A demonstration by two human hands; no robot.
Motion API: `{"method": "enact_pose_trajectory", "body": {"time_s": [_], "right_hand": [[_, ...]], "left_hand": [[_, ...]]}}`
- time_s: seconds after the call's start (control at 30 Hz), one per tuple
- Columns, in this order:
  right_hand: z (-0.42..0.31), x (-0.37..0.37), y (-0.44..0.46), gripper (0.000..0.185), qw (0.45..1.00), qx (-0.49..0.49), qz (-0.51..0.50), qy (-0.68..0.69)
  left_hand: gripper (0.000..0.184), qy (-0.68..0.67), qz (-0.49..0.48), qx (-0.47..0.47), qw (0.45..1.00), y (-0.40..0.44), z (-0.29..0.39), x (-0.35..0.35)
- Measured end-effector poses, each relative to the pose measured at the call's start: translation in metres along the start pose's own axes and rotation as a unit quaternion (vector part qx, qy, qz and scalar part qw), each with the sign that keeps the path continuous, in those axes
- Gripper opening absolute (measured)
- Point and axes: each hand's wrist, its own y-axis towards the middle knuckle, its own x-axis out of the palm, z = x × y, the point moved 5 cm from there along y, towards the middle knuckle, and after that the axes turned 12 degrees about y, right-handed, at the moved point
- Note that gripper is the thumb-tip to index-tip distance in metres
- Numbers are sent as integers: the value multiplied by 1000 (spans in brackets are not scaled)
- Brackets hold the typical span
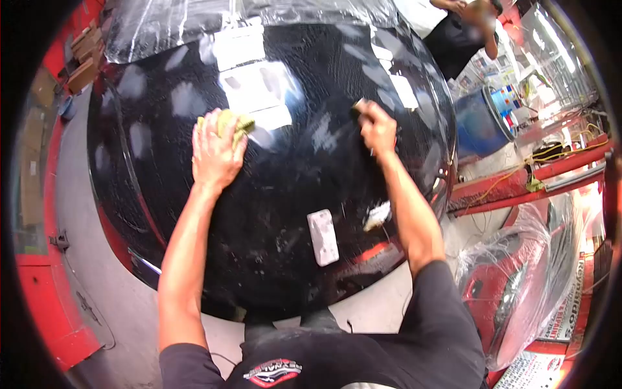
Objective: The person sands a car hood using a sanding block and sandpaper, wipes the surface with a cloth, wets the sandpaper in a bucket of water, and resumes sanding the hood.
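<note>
A glossy black car hood, wet and marked with dull grey patches, fills the middle of the view. On its left part, my left hand presses a crumpled yellow-green cloth against the surface. My right hand is closed over the right side of the hood. A small pale piece with a dark edge shows at its fingertips, too small to name. Nearer to me, a pale, spotted rectangular block lies on the hood. To its right is a small whitish crumpled item.
Clear plastic sheeting covers the car beyond the hood. At the right stand a blue barrel, a red beam and a plastic-wrapped red part. Another person stands at the upper right. Cardboard boxes sit at the left.
</note>
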Motion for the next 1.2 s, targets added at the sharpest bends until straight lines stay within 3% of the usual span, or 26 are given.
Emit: {"method": "enact_pose_trajectory", "body": {"time_s": [0.03,0.07,0.1,0.17,0.23,0.27,0.3,0.37,0.4,0.5,0.57,0.6,0.63,0.7,0.73,0.77,0.83,0.87,0.9,0.97,1.03,1.07,1.1,1.13,1.17,1.2], "right_hand": [[-28,13,-21,21,995,-73,-45,42],[-59,29,-59,26,985,-157,-23,-60],[-78,46,-100,30,986,-140,23,-87],[-70,46,-85,32,994,-86,-40,-52],[-51,41,-25,29,974,-199,-46,-100],[-32,38,3,30,989,-87,-18,-119],[-28,41,21,31,995,-40,33,-86],[-38,54,0,29,991,-95,-2,-95],[-47,63,-36,30,981,-170,13,-92],[-61,63,-77,33,995,-48,-66,-60],[-54,54,-34,26,979,-153,-50,-123],[-36,48,-8,23,987,-101,9,-127],[-20,51,10,26,994,14,22,-109],[-31,64,-6,26,995,-76,11,-64],[-56,71,-34,23,993,-82,-52,-65],[-90,79,-72,17,983,-164,-39,-67],[-109,82,-106,19,993,-95,-64,-41],[-101,74,-85,18,988,-131,-67,-45],[-90,63,-54,15,996,-53,-72,-26],[-42,60,-16,19,993,-25,47,-108],[-43,58,-25,25,989,-90,52,-103],[-53,58,-43,29,992,-66,2,-108],[-68,59,-72,31,985,-147,31,-87],[-79,62,-101,32,990,-115,-2,-81],[-85,61,-118,32,998,-50,7,-43],[-91,52,-114,30,994,-79,-19,-72]], "left_hand": [[49,-24,17,5,1000,0,-2,1],[48,-21,3,1,1000,-2,0,-1],[48,-16,-6,-3,1000,1,0,-1],[48,-24,-7,-4,1000,-2,1,-1],[49,-26,15,8,1000,1,-2,2],[50,-28,-1,4,1000,1,-1,-1],[51,-29,-12,-2,999,2,0,-5],[52,-19,15,3,1000,-2,-3,3],[51,-23,11,2,1000,-1,-4,3],[51,-36,-2,-3,999,1,-3,3],[50,-37,-1,-1,999,3,-4,0],[50,-40,-6,-7,999,1,-3,0],[50,-41,-6,-12,999,-1,-2,0],[50,-48,8,-1,999,0,-4,2],[51,-44,3,-4,999,0,-4,2],[51,-43,8,1,999,6,-6,2],[54,-48,-16,-5,999,4,-2,-2],[63,-51,-36,-4,998,4,-2,-5],[71,-25,15,6,1000,3,-1,-10],[72,-37,133,18,990,-6,3,-41],[54,-142,207,-13,968,-20,2,-85],[38,-281,238,-53,928,-29,1,-114],[28,-263,277,-55,923,-37,3,-172],[21,-329,302,-98,890,-51,3,-219],[15,-331,364,-51,869,-66,-4,-257],[24,-332,401,-26,854,-75,-15,-290]]}}
